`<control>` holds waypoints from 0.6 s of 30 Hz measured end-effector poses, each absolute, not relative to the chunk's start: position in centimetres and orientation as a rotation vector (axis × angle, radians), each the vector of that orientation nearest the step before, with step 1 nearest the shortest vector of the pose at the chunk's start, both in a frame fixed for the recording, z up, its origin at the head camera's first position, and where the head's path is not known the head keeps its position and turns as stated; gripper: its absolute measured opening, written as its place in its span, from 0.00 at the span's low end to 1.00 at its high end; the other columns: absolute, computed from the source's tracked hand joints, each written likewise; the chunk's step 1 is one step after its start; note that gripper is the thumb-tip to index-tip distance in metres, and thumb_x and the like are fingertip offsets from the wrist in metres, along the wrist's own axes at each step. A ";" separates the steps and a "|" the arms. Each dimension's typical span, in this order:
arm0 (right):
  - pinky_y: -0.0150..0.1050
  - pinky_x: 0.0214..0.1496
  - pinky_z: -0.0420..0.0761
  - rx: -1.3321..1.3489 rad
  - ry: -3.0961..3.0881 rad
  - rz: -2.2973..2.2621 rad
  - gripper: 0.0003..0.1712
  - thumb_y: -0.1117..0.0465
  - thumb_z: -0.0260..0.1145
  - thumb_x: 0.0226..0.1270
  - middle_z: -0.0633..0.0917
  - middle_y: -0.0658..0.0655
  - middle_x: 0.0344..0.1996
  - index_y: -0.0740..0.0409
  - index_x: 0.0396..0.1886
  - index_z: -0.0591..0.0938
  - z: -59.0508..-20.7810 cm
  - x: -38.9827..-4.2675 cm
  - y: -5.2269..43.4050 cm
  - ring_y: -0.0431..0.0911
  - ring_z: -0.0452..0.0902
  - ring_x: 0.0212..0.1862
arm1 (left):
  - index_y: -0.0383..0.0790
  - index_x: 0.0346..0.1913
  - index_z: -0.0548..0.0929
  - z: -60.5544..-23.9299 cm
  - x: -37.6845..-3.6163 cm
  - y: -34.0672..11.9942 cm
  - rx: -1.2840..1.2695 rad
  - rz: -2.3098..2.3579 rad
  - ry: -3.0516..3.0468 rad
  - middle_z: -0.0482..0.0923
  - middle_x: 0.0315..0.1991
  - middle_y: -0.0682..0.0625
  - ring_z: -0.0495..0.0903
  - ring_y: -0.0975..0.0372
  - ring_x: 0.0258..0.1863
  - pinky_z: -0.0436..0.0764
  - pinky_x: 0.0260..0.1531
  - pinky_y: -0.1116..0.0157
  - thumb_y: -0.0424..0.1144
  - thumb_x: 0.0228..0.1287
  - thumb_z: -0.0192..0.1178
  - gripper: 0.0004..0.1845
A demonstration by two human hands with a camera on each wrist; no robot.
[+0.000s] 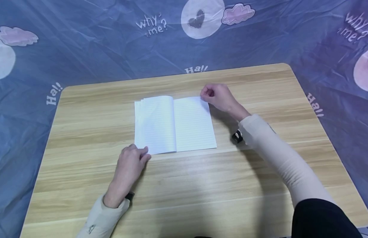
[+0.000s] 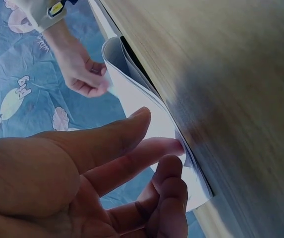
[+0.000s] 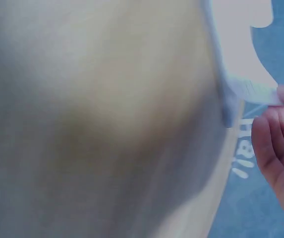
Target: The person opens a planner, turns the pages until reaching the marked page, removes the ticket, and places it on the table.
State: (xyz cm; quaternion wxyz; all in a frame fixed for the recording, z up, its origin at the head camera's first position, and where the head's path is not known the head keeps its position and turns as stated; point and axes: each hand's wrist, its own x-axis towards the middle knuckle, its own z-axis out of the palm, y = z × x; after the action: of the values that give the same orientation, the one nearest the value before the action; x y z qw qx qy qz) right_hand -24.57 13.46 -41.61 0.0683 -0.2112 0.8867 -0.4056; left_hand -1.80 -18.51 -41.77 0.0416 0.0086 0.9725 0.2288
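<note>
— How was the page held?
— Its far corner was pinched by the curled right hand [image 1: 217,96]; the open white lined notebook [image 1: 175,124] was pressed flat nearby by the straight-fingered left hand [image 1: 131,164], mid wooden table [image 1: 202,185].
— The step?
— Page-turning, judged; a leftward lift was called for.

The blue cloth [image 1: 82,49] beyond the table [image 1: 202,198] reads "why me?" above the far edge and "Ha!!" at the left, back and right edges.
</note>
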 end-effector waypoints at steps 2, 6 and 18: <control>0.34 0.28 0.76 -0.611 2.600 -1.294 0.03 0.64 0.69 0.67 0.83 0.56 0.29 0.59 0.38 0.85 -41.1 -24.6 13.4 0.49 0.77 0.29 | 0.33 0.50 0.87 -41.7 -1.8 -18.5 0.019 0.700 2.970 0.81 0.32 0.41 0.73 0.51 0.30 0.73 0.34 0.53 0.35 0.60 0.72 0.16; 0.41 0.29 0.80 -0.523 2.447 -1.431 0.06 0.61 0.70 0.67 0.83 0.60 0.30 0.60 0.39 0.85 -39.9 -24.6 12.7 0.57 0.78 0.29 | 0.33 0.50 0.87 -41.5 -1.8 -18.5 0.016 0.700 2.959 0.80 0.32 0.41 0.73 0.51 0.30 0.73 0.35 0.53 0.36 0.61 0.71 0.16; 0.37 0.28 0.83 -0.193 1.765 -1.963 0.03 0.71 0.66 0.69 0.86 0.61 0.31 0.67 0.39 0.83 -38.3 -25.5 8.4 0.47 0.82 0.25 | 0.31 0.46 0.88 -41.3 -1.9 -18.3 0.040 0.721 2.974 0.82 0.34 0.39 0.74 0.52 0.29 0.73 0.34 0.54 0.36 0.62 0.71 0.13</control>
State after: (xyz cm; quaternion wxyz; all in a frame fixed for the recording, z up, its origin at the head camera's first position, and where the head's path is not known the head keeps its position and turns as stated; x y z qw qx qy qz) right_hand -25.48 8.35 -38.31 0.2447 -0.0708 0.6466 -0.7190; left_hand -1.95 -18.34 -41.31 0.0407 0.0131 0.9710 0.2353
